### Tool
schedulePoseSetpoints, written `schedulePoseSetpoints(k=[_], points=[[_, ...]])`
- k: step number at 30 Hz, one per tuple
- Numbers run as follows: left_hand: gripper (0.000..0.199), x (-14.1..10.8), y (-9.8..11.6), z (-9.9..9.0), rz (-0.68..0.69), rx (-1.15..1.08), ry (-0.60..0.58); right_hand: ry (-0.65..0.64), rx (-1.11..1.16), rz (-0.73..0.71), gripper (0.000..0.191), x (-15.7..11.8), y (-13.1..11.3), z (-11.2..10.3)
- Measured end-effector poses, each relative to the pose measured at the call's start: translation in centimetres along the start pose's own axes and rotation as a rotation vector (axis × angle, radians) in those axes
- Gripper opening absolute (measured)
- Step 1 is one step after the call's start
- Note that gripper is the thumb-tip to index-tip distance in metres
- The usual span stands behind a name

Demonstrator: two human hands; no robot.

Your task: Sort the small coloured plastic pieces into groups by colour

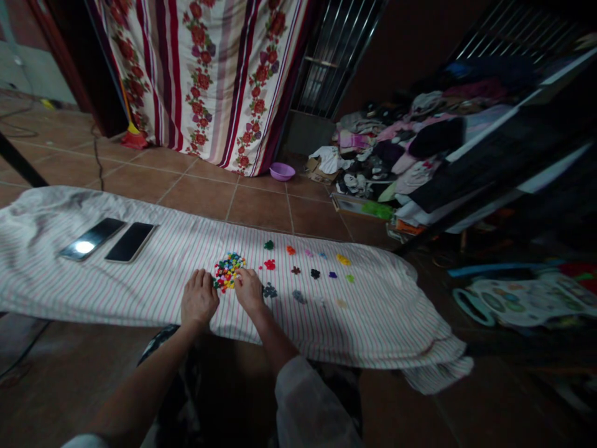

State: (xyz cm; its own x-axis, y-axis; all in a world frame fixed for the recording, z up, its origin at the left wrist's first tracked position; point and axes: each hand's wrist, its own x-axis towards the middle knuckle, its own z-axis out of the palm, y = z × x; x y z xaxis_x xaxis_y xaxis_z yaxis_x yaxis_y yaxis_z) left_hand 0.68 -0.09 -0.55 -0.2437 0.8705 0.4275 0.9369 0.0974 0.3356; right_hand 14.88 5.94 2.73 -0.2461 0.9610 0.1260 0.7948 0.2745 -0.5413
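Observation:
A mixed pile of small coloured pieces (228,270) lies on a striped cloth (177,280). My left hand (199,300) rests on the cloth at the pile's left edge, its fingers close together; whatever is under them is hidden. At the pile's right edge is my right hand (249,289), fingers pinched over the pieces; anything between the fingertips is too small to name. Right of it sit small single-colour groups, among them green (269,245), red (270,264), orange (290,250), black (315,274), yellow (343,259) and dark grey pieces (269,290).
Two phones (92,239) (130,242) lie on the cloth's left part. Beyond are a floral curtain (209,81), a purple basin (282,172) on the tiled floor and a heap of clothes (396,143). A dark bar slants across the right side.

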Motion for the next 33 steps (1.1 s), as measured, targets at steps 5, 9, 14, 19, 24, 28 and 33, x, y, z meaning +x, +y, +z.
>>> schedulePoseSetpoints(k=[5, 9, 14, 19, 24, 28, 33], points=[[0.04, 0.1, 0.1, -0.1, -0.005, -0.001, -0.025, -0.045, -0.066, 0.054, 0.021, 0.3, -0.6, -0.2], [0.04, 0.1, 0.1, -0.2, -0.01, 0.004, -0.029, -0.034, -0.058, 0.059, 0.017, 0.5, -0.7, -0.3], [0.039, 0.0, 0.0, 0.0, 0.004, 0.035, -0.012, -0.024, -0.017, 0.051, 0.021, 0.5, -0.8, -0.4], [0.039, 0.0, -0.1, 0.1, 0.0, 0.03, 0.0, -0.085, -0.034, 0.086, 0.022, 0.7, -1.6, -0.6], [0.039, 0.1, 0.0, -0.1, 0.012, 0.082, -0.017, -0.071, -0.014, 0.09, 0.019, 0.6, -1.7, -1.0], [0.039, 0.1, 0.0, -0.2, 0.017, 0.102, -0.019, -0.019, 0.007, 0.056, 0.02, 0.3, -1.5, -0.9], [0.039, 0.1, 0.0, -0.4, 0.03, 0.113, -0.025, 0.039, 0.037, 0.012, 0.023, -0.1, -1.2, -0.4]])
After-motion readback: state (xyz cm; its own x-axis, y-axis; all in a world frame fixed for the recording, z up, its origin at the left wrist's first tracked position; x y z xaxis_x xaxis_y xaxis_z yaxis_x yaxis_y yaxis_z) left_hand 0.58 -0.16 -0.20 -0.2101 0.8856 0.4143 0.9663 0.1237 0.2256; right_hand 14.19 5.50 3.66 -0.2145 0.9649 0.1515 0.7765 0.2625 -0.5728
